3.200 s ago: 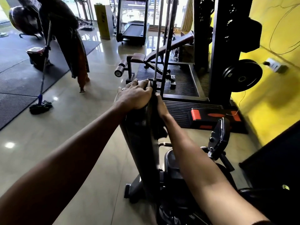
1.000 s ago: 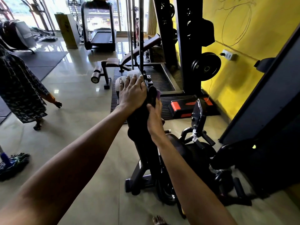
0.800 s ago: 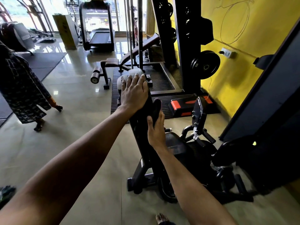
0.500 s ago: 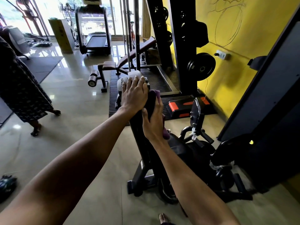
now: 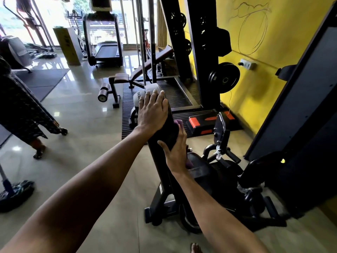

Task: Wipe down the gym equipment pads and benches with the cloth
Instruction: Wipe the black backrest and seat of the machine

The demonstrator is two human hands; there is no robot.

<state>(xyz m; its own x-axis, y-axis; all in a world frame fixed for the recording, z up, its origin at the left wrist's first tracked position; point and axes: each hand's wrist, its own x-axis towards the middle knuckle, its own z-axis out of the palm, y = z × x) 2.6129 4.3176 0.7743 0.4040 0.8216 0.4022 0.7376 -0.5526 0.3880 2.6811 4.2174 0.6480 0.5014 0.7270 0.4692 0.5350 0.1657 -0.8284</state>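
An upright black back pad (image 5: 169, 132) of a seated machine stands in front of me. My left hand (image 5: 153, 111) lies flat with straight fingers over its top left face. My right hand (image 5: 176, 148) presses a purple cloth (image 5: 178, 123) against the pad's right side, thumb wrapped onto the front edge. Only small bits of the cloth show above and below the hand. The machine's black seat (image 5: 200, 167) sits lower right of the pad.
A person in dark patterned clothes (image 5: 23, 110) walks at left, with a mop head (image 5: 14, 194) on the tile floor. An incline bench (image 5: 138, 73), a weight-plate rack (image 5: 224, 79), a red-and-black step (image 5: 206, 123) and a treadmill (image 5: 105, 41) stand beyond. A dark machine frame (image 5: 299, 99) rises at right.
My right hand has slid down the pad's right side with the cloth. My left hand stays on the pad's top. The person at left has stepped onward and the mop head is back in view.
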